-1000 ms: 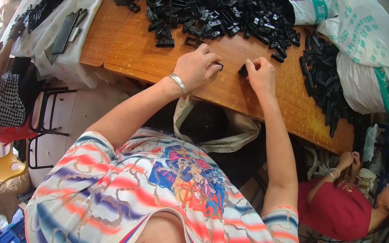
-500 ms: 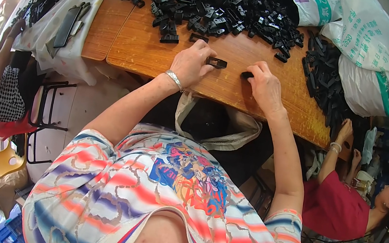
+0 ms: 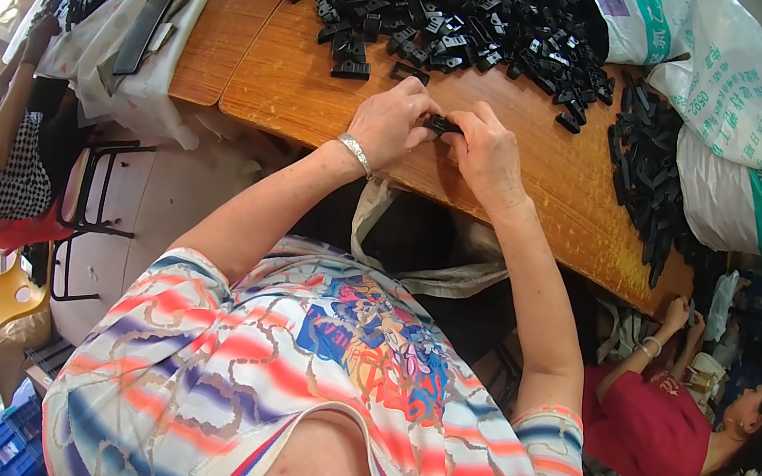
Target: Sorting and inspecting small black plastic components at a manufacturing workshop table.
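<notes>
My left hand [image 3: 388, 126], with a bracelet at the wrist, pinches a small black plastic part [image 3: 441, 125] just above the near edge of the wooden table. My right hand [image 3: 488, 157] meets it from the right, its thumb and fingers closed on a small black piece at the part's right end. The fingers cover most of both pieces, so I cannot tell whether they are joined. Just beyond the left fingers, one loose black part [image 3: 410, 74] lies on the table. A large heap of similar glossy black parts [image 3: 454, 13] spreads behind it.
Slim black pieces [image 3: 647, 169] are piled at the table's right, beside white plastic sacks [image 3: 743, 125]. A phone [image 3: 141, 35] lies on a covered table at left. Other people sit at left and right, one in a red top [image 3: 648, 426]. A cloth strap [image 3: 369, 217] hangs below the edge.
My right hand has moved left with its small black piece, up to the part in my left hand. The hands were apart before. The whole view has shifted slightly.
</notes>
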`<action>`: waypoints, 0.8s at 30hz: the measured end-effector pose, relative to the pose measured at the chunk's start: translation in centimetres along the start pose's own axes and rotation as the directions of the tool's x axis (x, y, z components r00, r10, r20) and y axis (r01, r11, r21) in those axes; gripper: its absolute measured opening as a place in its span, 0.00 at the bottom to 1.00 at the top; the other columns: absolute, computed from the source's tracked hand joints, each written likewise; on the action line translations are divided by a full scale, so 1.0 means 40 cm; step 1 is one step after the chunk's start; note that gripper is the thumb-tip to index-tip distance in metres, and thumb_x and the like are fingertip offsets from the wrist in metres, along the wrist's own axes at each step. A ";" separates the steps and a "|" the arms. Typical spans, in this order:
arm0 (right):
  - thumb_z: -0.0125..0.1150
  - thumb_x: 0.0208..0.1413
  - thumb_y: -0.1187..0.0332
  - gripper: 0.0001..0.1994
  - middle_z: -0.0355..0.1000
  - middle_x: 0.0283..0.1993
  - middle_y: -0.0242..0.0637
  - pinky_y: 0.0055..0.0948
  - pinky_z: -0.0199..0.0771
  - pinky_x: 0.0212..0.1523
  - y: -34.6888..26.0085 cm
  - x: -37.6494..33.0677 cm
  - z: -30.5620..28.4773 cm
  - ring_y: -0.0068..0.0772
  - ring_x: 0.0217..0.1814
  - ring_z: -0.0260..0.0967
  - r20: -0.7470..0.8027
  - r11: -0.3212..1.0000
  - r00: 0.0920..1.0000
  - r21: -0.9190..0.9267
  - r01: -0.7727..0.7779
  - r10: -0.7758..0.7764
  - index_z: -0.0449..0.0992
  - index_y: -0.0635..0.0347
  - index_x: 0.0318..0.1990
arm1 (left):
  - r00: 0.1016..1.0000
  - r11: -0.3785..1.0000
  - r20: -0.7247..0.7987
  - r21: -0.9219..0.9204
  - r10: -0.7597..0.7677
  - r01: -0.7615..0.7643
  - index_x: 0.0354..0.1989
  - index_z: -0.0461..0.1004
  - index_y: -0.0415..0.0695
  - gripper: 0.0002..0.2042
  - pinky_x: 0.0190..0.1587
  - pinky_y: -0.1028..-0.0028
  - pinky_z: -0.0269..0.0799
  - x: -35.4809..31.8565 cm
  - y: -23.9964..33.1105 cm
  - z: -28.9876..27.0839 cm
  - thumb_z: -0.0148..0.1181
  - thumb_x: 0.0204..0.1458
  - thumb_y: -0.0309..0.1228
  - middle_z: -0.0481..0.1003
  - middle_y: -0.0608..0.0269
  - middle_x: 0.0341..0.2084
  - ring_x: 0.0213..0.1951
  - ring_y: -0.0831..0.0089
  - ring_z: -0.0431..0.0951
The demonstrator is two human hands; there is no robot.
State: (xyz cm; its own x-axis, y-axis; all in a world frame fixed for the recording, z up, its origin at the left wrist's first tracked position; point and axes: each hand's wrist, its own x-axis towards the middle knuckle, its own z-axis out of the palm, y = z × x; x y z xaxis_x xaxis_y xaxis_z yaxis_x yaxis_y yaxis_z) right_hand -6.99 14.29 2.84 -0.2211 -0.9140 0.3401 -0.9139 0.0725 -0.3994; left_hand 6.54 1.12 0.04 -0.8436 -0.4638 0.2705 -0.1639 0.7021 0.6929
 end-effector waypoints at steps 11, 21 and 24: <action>0.64 0.51 0.75 0.15 0.72 0.41 0.41 0.39 0.77 0.38 -0.029 -0.055 0.000 0.48 0.40 0.75 -0.033 0.997 0.999 -0.079 -0.008 0.006 0.78 0.58 0.48 | 0.981 0.990 0.139 -0.060 0.136 -0.129 0.42 0.77 0.41 0.14 0.43 0.66 0.75 -0.001 -0.013 -0.019 0.67 0.47 0.31 0.73 0.56 0.40 0.40 0.58 0.77; 0.70 0.45 0.74 0.15 0.73 0.40 0.40 0.38 0.77 0.35 -0.125 -0.313 -0.026 0.47 0.37 0.75 0.172 0.997 0.984 0.060 -0.058 0.047 0.77 0.59 0.43 | 0.979 0.914 -0.142 0.398 0.150 -0.082 0.43 0.74 0.41 0.14 0.47 0.65 0.74 0.068 -0.062 -0.043 0.64 0.47 0.22 0.71 0.56 0.43 0.45 0.57 0.75; 0.68 0.48 0.72 0.11 0.73 0.36 0.42 0.39 0.76 0.34 -0.113 -0.259 -0.044 0.48 0.35 0.75 0.047 0.995 0.997 0.076 -0.058 0.054 0.78 0.58 0.41 | 0.984 0.909 -0.125 0.411 0.125 -0.063 0.41 0.73 0.41 0.12 0.46 0.64 0.74 0.071 -0.063 -0.035 0.64 0.47 0.21 0.70 0.56 0.41 0.44 0.57 0.75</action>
State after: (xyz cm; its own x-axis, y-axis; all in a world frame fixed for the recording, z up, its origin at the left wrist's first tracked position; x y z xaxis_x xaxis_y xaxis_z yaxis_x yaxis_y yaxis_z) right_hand -1.16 24.13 2.60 -0.2541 -0.9266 0.2771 -0.8712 0.0948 -0.4817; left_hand 5.25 -2.72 0.01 -0.7867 -0.4362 0.4368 -0.3059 0.8901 0.3379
